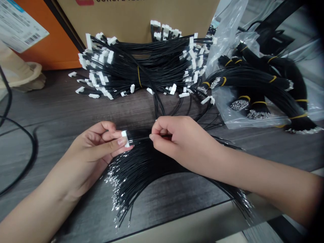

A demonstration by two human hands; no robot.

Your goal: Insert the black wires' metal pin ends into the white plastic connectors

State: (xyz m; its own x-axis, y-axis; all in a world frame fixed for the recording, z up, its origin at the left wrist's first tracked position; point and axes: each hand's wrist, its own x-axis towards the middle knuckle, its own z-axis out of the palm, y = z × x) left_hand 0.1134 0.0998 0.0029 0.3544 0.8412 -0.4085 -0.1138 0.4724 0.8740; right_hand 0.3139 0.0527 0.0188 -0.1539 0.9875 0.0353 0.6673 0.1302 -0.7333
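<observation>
Between the thumb and fingers of my left hand (98, 146) is a small white connector housing (124, 138). My right hand (177, 136) pinches a thin black wire (145, 137) just right of the housing, thumb against forefinger. The wire's tip points toward the housing; whether it sits inside one of the slots I cannot tell. Beneath both hands a wide fan of loose black wires (149, 165) with shiny metal terminals at their ends lies across the table.
Behind the hands lies a pile of black cables (157, 67) with white connectors, near a cardboard box (141, 17) and an orange box (55, 37). Banded wire bundles (255, 76) rest on a clear plastic bag (225, 114) at right. A black cable (32, 152) curves at left.
</observation>
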